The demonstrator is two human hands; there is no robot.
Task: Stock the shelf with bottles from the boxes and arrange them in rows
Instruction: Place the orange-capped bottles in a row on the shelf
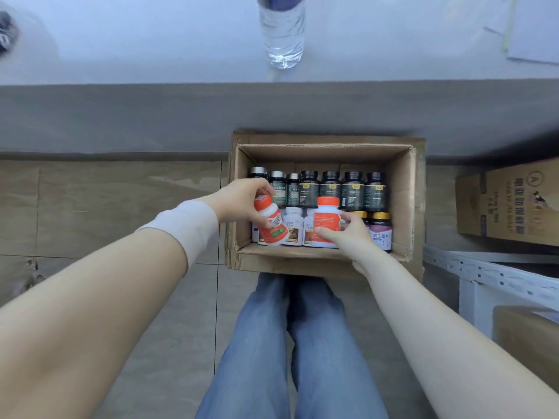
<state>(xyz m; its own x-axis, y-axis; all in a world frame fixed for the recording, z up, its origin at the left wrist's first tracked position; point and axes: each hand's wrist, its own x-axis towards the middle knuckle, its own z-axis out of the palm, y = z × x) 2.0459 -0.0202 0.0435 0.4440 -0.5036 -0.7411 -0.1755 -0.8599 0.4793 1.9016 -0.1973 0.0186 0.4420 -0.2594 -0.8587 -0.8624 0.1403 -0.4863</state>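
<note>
Box [320, 155]: brown corrugated cardboard, matt, rim creased and frayed.
Tilted orange-capped bottle [272, 225]: smooth white plastic, glossy orange label.
Upright orange-capped bottle [326, 225]: same smooth plastic, matt orange label.
Dark bottles [352, 192]: glossy dark plastic, matt labels.
Silver caps [258, 171]: shiny, metallic-looking.
Water bottle [282, 31]: clear ribbed plastic.
Surface [151, 40]: pale, smooth, faint sheen.
Floor [121, 207]: beige tile, matt.
Sleeve [187, 225]: white cloth.
Trousers [254, 343]: blue denim.
Shelf frame [484, 270]: white-painted perforated metal.
</note>
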